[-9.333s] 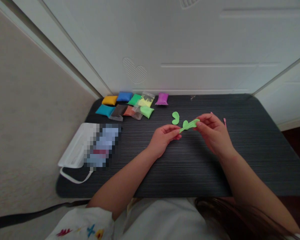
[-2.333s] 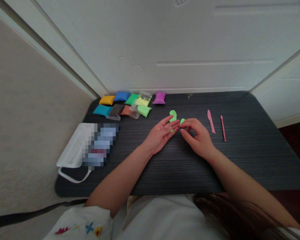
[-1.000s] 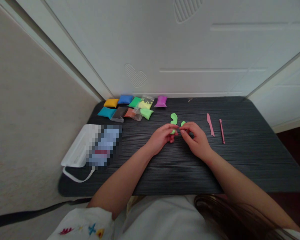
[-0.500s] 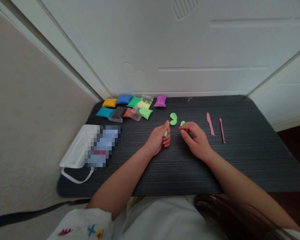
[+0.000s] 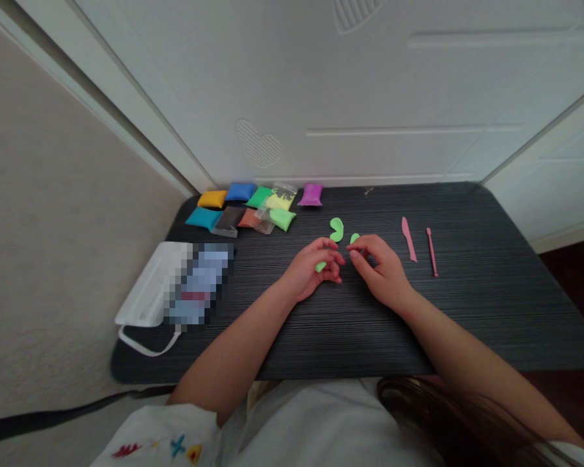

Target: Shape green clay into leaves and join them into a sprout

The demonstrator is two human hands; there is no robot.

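Note:
My left hand (image 5: 316,269) is loosely curled over the table, its fingers bent and a little apart. A small piece of light green clay (image 5: 320,266) lies in it against the palm. Just to the right, my right hand (image 5: 377,269) has thumb and index finger drawn together; whatever is between the tips, if anything, is hidden. Right behind those fingers a second green clay piece (image 5: 355,238) shows in part. A curved, notched piece of flat green clay (image 5: 337,229) lies on the table beyond my left fingertips.
Clay packets in several colours, among them a purple packet (image 5: 311,194) and a blue packet (image 5: 241,191), lie at the back left. A pink plastic knife (image 5: 409,240) and a thin pink stick tool (image 5: 432,253) are at right. A white case (image 5: 153,285) and a blurred phone (image 5: 200,285) lie left.
The fingers of my left hand have loosened from a fist and spread toward the right, with the green clay still in the palm. My right hand has hardly moved.

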